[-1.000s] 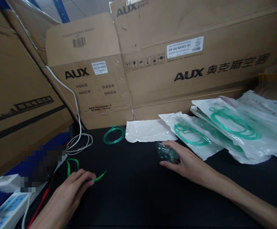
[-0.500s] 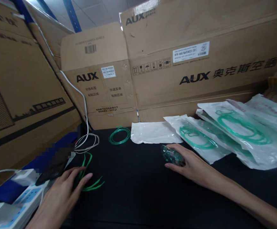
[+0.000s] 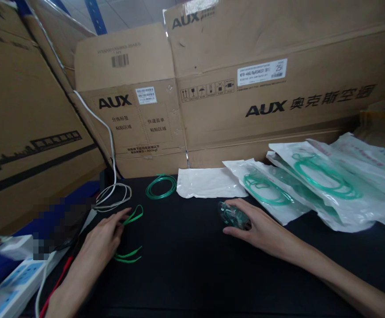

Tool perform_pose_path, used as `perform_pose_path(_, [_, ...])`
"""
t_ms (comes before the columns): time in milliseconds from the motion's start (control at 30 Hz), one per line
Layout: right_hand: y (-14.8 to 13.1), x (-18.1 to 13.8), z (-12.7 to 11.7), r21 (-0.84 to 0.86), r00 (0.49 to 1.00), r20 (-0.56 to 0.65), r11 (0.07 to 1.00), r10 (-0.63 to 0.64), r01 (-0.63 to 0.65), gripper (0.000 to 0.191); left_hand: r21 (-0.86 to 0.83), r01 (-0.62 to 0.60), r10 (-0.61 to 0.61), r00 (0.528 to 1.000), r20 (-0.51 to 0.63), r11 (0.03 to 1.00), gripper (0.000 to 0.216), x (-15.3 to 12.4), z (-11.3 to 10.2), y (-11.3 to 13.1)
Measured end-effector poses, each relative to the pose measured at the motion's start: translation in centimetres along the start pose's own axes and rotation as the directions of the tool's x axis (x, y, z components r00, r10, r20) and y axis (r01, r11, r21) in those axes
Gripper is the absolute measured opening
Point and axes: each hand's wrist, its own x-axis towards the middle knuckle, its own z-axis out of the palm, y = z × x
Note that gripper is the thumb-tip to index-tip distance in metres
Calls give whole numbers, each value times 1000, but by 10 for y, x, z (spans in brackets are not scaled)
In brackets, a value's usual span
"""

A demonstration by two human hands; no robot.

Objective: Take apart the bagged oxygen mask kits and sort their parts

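Observation:
My left hand [image 3: 103, 236] lies on the black table [image 3: 186, 260] at the lower left, its fingers pinched on a thin green strap [image 3: 129, 236] that loops out past the fingertips. My right hand [image 3: 260, 225] rests palm down at the centre right, fingers curled over a clear green-tinted mask [image 3: 229, 214]. A coil of green tubing [image 3: 161, 186] lies loose near the back of the table. Beside it is an empty flat white pouch [image 3: 209, 182].
Sealed pouches with green tubing [image 3: 311, 181] are piled at the right. Large AUX cardboard boxes [image 3: 245, 88] wall off the back and left. A white cable coil [image 3: 113, 194], a power strip [image 3: 10, 282] and a red lead [image 3: 58, 282] sit at the left edge.
My left hand slid forward along the table, dragging the green strap farther from me. My right hand stayed on the mask.

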Motion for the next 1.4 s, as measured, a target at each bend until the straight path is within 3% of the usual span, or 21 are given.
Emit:
perform_pose_path(133, [-3, 0, -2, 7, 1000, 23, 1000, -4, 3, 49, 82, -22, 27, 997, -67, 996, 56, -1, -5, 4])
perform_pose_path(267, [-5, 1, -2, 20, 999, 29, 999, -34, 34, 48, -71, -18, 6, 987, -163, 997, 50, -1, -22, 57])
perform_pose_path(333, [-7, 1, -2, 30, 999, 33, 999, -41, 40, 46, -286, -29, 19, 999, -38, 958, 47, -1, -29, 99])
perform_pose_path(400, [-9, 2, -1, 35, 999, 25, 999, -38, 37, 46, -494, -65, 148, 980, 131, 867, 43, 1, -29, 142])
perform_pose_path(500, [-10, 2, 2, 48, 999, 9, 998, -32, 31, 44, -720, -25, 345, 889, 301, 693, 49, 10, -13, 191])
perform_pose_path(600, [-7, 2, 4, 64, 999, 12, 997, -46, 45, 39, -853, 153, 407, 828, 387, 499, 57, 26, 11, 216])
perform_pose_path(733, [-4, 2, 2, 48, 998, -34, 997, -56, 58, 38, -900, 331, 430, 795, 428, 284, 44, 43, 30, 222])
perform_pose_path(867, [-8, 2, -2, 36, 998, -62, 999, -29, 31, 26, -931, 332, 467, 806, 363, 151, 38, 45, 31, 215])
perform_pose_path(967, [-9, 3, -2, 45, 998, -65, 999, 25, -22, 32, -955, 254, 488, 820, 298, 155, 35, 44, 32, 211])
perform_pose_path(1133, [-3, 4, 0, 63, 995, -72, 996, 72, -68, 36, -956, 108, 505, 830, 238, 274, 28, 44, 37, 209])
perform_pose_path(1200, [-3, 4, 1, 66, 995, -80, 996, 67, -61, 33, -952, 93, 505, 831, 235, 290, 26, 44, 39, 210])
perform_pose_path(1400, [-11, 3, 2, 159, 998, -44, 986, 47, -39, 19, -963, 154, 482, 841, 244, 219, 20, 42, 44, 211])
